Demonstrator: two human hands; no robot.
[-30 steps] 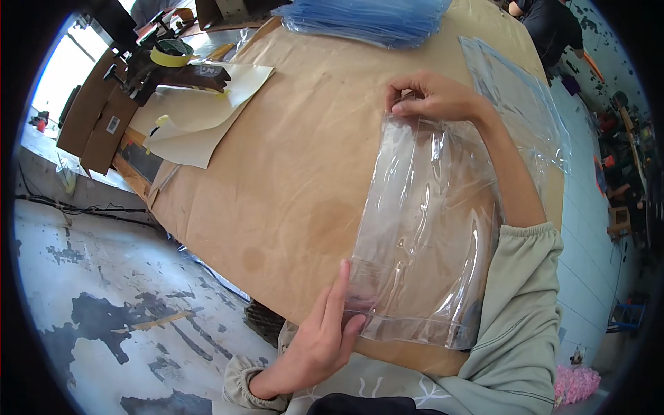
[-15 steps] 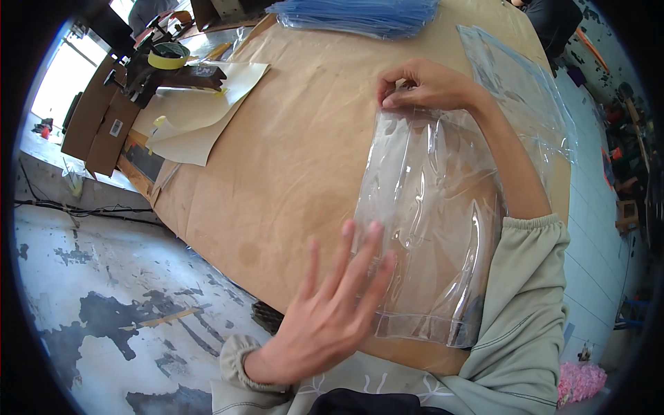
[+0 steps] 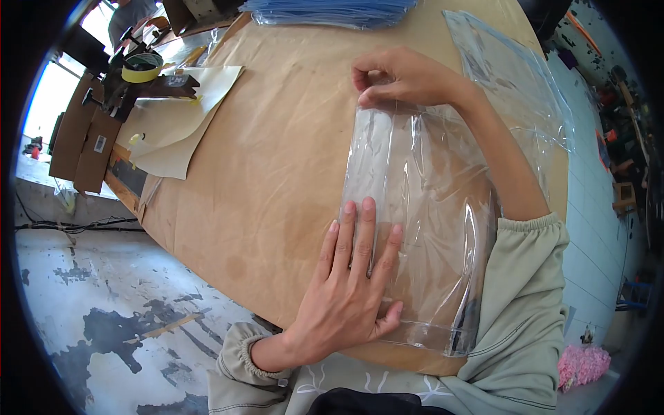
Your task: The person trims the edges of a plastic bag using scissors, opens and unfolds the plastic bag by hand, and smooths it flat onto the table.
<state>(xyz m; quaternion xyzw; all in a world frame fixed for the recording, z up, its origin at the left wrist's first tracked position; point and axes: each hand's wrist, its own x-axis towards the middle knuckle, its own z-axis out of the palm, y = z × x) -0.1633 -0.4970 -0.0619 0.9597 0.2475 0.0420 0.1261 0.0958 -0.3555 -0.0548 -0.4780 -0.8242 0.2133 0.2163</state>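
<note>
A clear plastic bag (image 3: pixel 443 228) lies on the brown paper-covered table (image 3: pixel 263 166) in front of me. My left hand (image 3: pixel 349 283) rests flat on its left edge strip, fingers stretched out and slightly apart. At the far left corner of the bag, my right hand (image 3: pixel 404 76) pinches the plastic between thumb and fingers. The bag's right side runs beside my right sleeve, and light glints off its creases.
A stack of bluish plastic sheets (image 3: pixel 332 10) is at the far edge. More clear plastic (image 3: pixel 501 72) lies at the right. On the left are a yellow tape roll (image 3: pixel 142 68) on a dark clamp fixture, cream paper (image 3: pixel 187 124) and a cardboard box (image 3: pixel 86 142).
My left hand has come down from above the bag and now lies flat on its left edge strip. My right hand keeps its pinch on the far corner. The view has shifted slightly.
</note>
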